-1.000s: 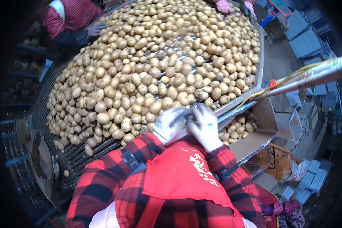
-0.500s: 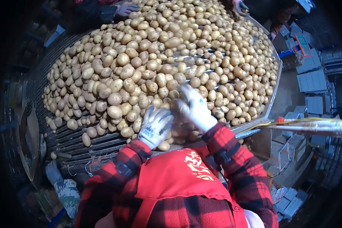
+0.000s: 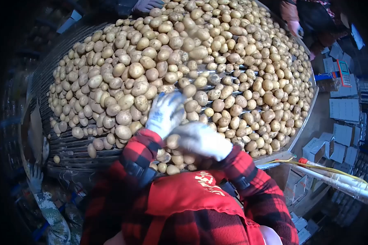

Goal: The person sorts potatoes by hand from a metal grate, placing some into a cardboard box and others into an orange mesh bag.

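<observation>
A large heap of potatoes (image 3: pixel 126 102) covers the slatted metal table in front of me. My left hand (image 3: pixel 164 113), in a white glove with a bluish print, lies over potatoes at the heap's near side, its fingers stretched forward. Just to the right and nearer my body, my right hand (image 3: pixel 202 139) is also gloved in white and smeared by motion. A single potato (image 3: pixel 173 141) sits right at its fingertips, between the two hands. I cannot tell whether the right hand grips it. More potatoes (image 3: pixel 173 169) lie below my hands, close to my red apron (image 3: pixel 188 192).
Bare slats (image 3: pixel 69 147) show at the table's left. Gloved hands of other people appear at the top (image 3: pixel 148 5), top right (image 3: pixel 295 28) and lower left (image 3: pixel 35 178). Cartons (image 3: pixel 344 109), a red-edged device (image 3: pixel 344 73) and a wrapped pole (image 3: pixel 335 179) stand right.
My left hand has moved forward onto the potatoes. My right hand has drawn back toward my body and turned leftward. The view has shifted slightly.
</observation>
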Available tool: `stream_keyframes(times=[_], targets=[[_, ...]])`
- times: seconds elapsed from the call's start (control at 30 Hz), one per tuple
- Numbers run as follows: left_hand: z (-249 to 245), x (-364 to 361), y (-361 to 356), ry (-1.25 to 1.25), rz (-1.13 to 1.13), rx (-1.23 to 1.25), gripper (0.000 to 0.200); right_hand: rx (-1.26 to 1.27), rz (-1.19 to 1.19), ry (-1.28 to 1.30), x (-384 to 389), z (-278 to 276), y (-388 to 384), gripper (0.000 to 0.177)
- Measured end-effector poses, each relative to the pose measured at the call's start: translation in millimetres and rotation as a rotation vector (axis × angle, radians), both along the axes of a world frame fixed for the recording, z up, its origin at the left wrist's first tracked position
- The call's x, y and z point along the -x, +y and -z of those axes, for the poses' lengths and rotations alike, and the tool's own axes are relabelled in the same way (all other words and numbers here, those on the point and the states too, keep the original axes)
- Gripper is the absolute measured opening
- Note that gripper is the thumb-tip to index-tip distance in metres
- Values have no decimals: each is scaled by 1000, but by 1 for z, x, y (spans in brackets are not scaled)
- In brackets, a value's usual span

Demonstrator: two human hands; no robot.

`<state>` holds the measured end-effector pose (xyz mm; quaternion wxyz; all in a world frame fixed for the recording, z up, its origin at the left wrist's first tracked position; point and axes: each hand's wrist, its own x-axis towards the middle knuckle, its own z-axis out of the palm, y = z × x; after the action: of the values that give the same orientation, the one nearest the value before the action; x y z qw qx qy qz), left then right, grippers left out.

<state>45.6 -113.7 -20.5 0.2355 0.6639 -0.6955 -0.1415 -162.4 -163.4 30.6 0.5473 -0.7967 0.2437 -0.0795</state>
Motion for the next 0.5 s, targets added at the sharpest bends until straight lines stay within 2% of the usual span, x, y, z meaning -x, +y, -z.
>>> stream_keyframes(times=[0.03,0.07,0.1,0.17,0.23,0.27,0.3,0.37,0.4,0.43,0.47,0.5], targets=[[4,2,9,-242,92,-56,49,-168,-11,155,7,-26,-24,44],[8,9,13,-267,34,-108,55,30,219,73,11,-11,-44,44],[-8,14,15,-245,36,-74,54,236,449,-8,9,12,-66,44],[-15,18,9,-243,33,-120,54,851,545,88,-4,61,-121,43],[-12,19,14,-254,16,-75,50,961,471,251,-5,92,-126,37],[-12,14,14,-265,18,-51,48,955,422,319,-1,94,-129,46],[-19,11,13,-180,30,-125,49,966,415,275,4,92,-129,44],[-11,7,18,-184,38,-116,44,881,380,426,10,60,-115,40],[-15,5,19,-169,44,-106,43,767,359,594,19,35,-116,37],[-20,5,19,-159,41,-92,41,757,317,747,33,23,-123,39],[-14,6,21,-92,-4,-61,39,823,304,817,46,32,-131,30],[-15,5,21,-74,20,-51,38,1027,283,784,62,50,-141,24]])
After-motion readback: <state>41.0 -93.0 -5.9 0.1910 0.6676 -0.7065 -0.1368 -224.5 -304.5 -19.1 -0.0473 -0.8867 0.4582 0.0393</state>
